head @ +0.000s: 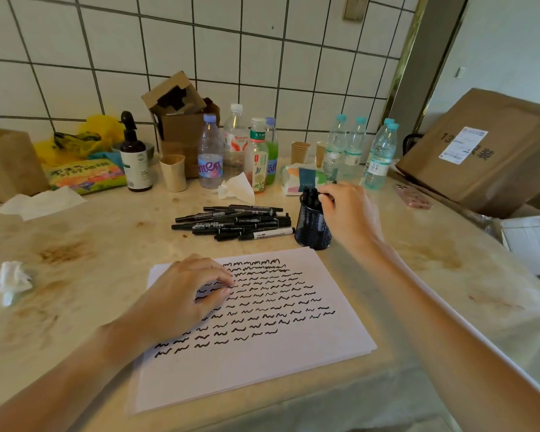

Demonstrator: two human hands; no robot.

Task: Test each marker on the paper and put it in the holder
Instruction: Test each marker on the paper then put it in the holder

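At the centre right of the frame the right hand (348,210) is at the rim of the black wire-mesh pen holder (313,227), its fingers curled around the top of a black marker (320,196) that stands among the few already inside. The step in hand looks like dropping a tested marker into the holder. To do it well, the marker should go straight down into a gap between the others, tip end first, and be let go only once it is well inside, so the light holder is not tipped or pushed along the beige stone tabletop (100,244).

The left hand (184,297) lies palm down on the upper left part of the white sheet of paper (262,366), fingers loosely bent and holding nothing, pinning the sheet in place. The paper fills the lower centre of the frame and carries many rows of short black squiggles; its lower part is blank.

The pile of loose black markers (234,222) lies just left of the holder, above the paper and between the two hands, within easy reach of either. Since the pile is far larger than the group in the holder, most of the task appears to remain.
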